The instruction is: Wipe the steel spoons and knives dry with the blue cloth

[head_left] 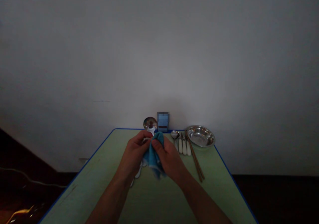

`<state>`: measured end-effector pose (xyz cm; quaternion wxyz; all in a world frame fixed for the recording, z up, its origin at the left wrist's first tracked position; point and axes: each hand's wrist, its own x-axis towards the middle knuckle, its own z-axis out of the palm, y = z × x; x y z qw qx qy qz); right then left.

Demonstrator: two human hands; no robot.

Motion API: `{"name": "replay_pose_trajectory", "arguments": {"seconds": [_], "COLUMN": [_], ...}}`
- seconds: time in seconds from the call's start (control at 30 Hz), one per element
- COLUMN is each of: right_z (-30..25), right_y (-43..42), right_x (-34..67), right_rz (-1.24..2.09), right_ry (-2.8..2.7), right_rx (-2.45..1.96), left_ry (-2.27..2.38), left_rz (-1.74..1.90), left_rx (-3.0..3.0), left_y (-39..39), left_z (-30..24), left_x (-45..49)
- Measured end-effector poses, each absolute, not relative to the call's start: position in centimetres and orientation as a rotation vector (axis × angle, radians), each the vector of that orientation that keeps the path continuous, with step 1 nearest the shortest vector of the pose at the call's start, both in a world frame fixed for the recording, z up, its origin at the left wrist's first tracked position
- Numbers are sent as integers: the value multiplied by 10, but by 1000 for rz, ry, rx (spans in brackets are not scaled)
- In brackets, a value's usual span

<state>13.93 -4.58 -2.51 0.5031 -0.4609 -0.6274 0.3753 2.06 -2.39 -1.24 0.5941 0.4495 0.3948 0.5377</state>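
My left hand (133, 154) grips a large steel spoon (150, 124) near its neck, with the round bowl rising above my fingers. The spoon's white handle (138, 173) shows below my hand and points toward me. My right hand (169, 161) is shut on a crumpled blue cloth (155, 157), pressing it against the spoon's neck. The cloth hides the middle of the spoon, and its lower edge hangs loose above the table.
A steel dish (200, 136), a small spoon (174, 136), white-handled cutlery (184, 147) and wooden chopsticks (195, 159) lie at the far right of the green, blue-edged table (82, 190). A pixelated blue card (163, 121) stands at the back, against a white wall (159, 51).
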Motion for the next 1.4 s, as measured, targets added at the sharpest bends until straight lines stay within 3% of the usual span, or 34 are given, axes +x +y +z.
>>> {"name": "replay_pose_trajectory", "arguments": {"seconds": [0.67, 1.07, 1.4], "right_z": [-24, -16, -7], "right_y": [-44, -51, -60], "right_x": [142, 154, 163], "right_rz": [760, 549, 465], "right_ry": [-1602, -1900, -2062], "right_rx": [-1305, -1612, -1612], "left_ry": [847, 780, 797], "left_rz": [1422, 1331, 1116], "left_rx": [843, 586, 563], "left_y": [-9, 22, 44], "left_z": [-11, -18, -33], "left_x": [30, 22, 22]}}
